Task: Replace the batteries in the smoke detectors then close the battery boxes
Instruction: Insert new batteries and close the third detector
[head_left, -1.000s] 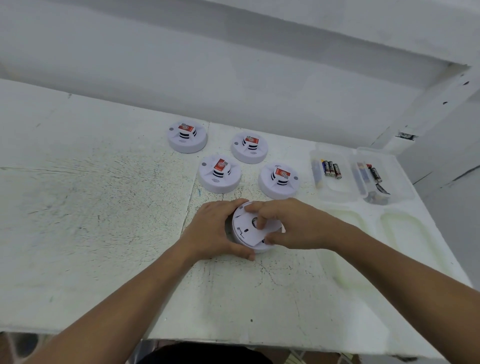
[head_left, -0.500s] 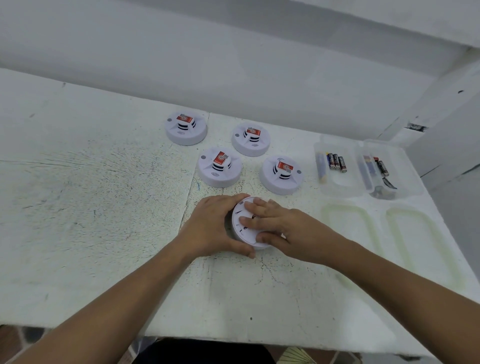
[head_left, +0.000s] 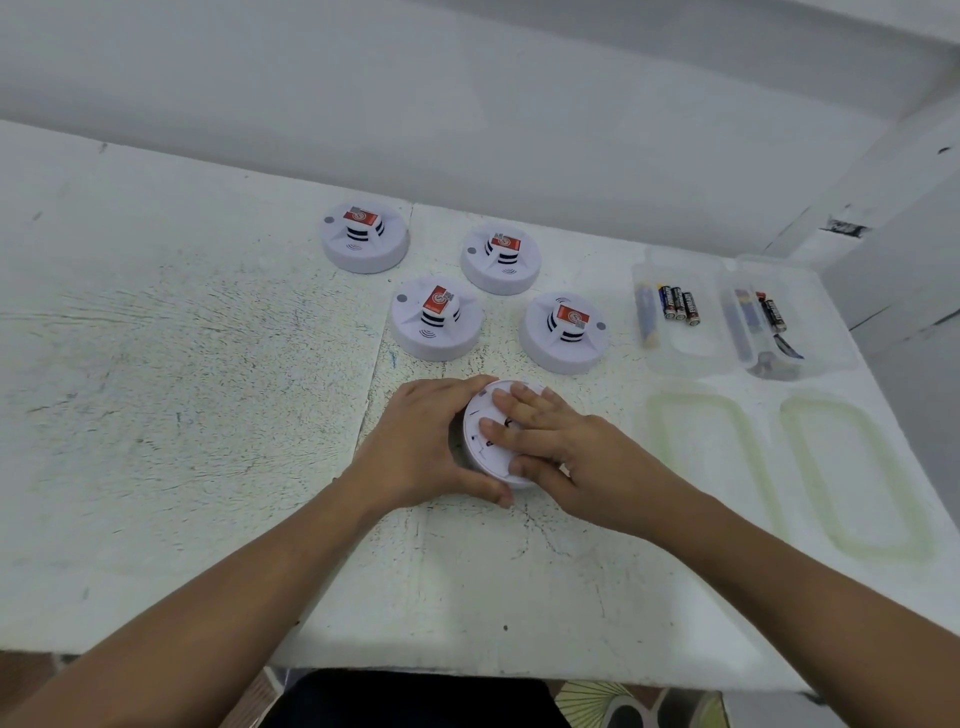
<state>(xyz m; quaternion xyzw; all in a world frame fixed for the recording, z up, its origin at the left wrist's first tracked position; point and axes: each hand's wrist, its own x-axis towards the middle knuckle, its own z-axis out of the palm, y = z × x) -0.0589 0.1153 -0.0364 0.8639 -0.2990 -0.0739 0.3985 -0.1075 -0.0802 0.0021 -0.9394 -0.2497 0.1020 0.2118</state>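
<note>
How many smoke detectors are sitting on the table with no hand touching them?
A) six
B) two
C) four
C. Four untouched detectors stand behind the hands. The fifth detector is gripped by the left hand and pressed by the right hand.

We looked down on a scuffed white table (head_left: 156, 415). On it, four white smoke detectors (head_left: 437, 318) with red labels stood clustered at the far middle. Nearer, at the middle, a fifth detector (head_left: 477, 439) lay with its back side up. At the far right sat two clear tubs (head_left: 685, 348) side by side, with batteries (head_left: 678, 304) inside. Just nearer than these lay two translucent lids (head_left: 701, 467).
</note>
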